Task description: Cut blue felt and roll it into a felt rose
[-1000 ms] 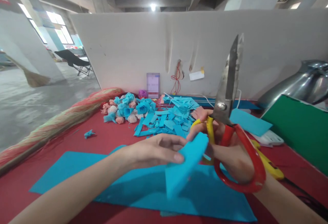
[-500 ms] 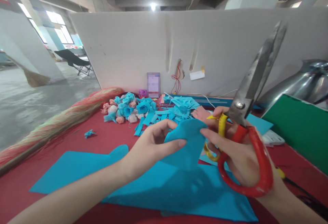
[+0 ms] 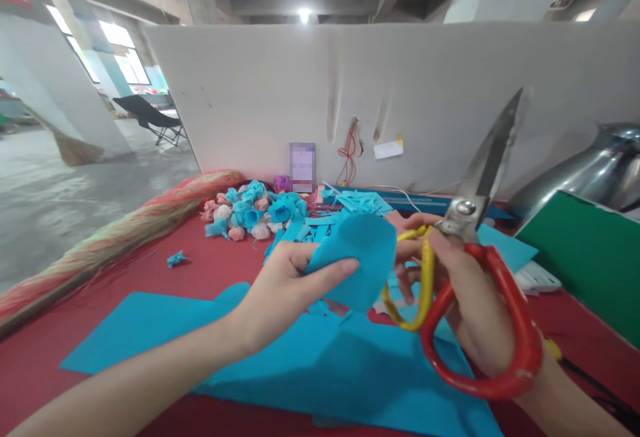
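Between thumb and fingers, my left hand (image 3: 287, 293) pinches a rounded blue paper piece (image 3: 367, 257) in front of me. My right hand (image 3: 465, 283) holds large scissors (image 3: 467, 209) with one red and one yellow handle, blades pointing up and away. The right fingertips are close to the paper's right edge; whether they touch it I cannot tell. Below both hands, larger blue paper sheets (image 3: 300, 370) lie on the red tabletop (image 3: 210, 273). Blue paper scraps (image 3: 357, 202) are heaped behind the held piece, partly hidden by it.
Blue, pink and white paper flowers (image 3: 250, 213) are piled at the back left, near a propped phone (image 3: 303, 167). A long straw-like bundle (image 3: 135, 243) runs along the left edge. At right stand a green board (image 3: 590, 257) and a metal jug (image 3: 585, 163).
My right hand has let go of the blue paper and moved slightly down, lowering the scissors. The paper has turned in my left hand and shows a broader rounded face.
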Demonstrator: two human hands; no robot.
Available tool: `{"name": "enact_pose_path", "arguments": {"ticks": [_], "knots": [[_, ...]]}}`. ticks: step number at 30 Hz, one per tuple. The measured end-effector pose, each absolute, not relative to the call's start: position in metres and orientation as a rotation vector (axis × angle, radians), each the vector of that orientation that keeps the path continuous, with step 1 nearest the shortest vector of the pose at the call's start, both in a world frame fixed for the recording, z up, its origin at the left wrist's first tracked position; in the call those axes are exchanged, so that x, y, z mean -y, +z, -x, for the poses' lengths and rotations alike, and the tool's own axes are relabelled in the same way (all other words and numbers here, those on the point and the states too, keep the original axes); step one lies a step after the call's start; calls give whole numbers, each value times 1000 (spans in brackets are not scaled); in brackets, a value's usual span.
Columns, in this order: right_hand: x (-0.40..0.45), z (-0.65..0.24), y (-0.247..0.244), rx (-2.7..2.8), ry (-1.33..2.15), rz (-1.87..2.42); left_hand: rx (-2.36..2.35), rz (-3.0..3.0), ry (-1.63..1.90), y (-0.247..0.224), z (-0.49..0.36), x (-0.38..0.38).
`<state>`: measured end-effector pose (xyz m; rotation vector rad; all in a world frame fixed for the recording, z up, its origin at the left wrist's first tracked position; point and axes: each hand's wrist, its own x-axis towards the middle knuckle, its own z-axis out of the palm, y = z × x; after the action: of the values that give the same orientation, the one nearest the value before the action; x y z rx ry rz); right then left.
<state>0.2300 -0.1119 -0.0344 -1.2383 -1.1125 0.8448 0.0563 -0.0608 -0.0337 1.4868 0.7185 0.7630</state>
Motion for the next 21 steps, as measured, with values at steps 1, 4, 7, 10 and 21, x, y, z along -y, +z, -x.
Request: {"name": "enact_pose_path", "arguments": {"ticks": [1, 4, 7, 10, 21], "knots": [[108, -229, -35, 1146, 897, 1218, -741, -1491, 800, -32, -54, 59], [104, -222, -37, 1267, 1005, 1189, -745, -1514, 913, -27, -46, 55], [116, -214, -38, 1364, 1077, 1198, -648, -1444, 982, -22, -43, 54], [130, -211, -37, 1439, 1113, 1214, -620, -1374, 1015, -19, -41, 54], [134, -212, -30, 1538, 1066, 1282, -693, -1460, 933, -25, -43, 54]]}}
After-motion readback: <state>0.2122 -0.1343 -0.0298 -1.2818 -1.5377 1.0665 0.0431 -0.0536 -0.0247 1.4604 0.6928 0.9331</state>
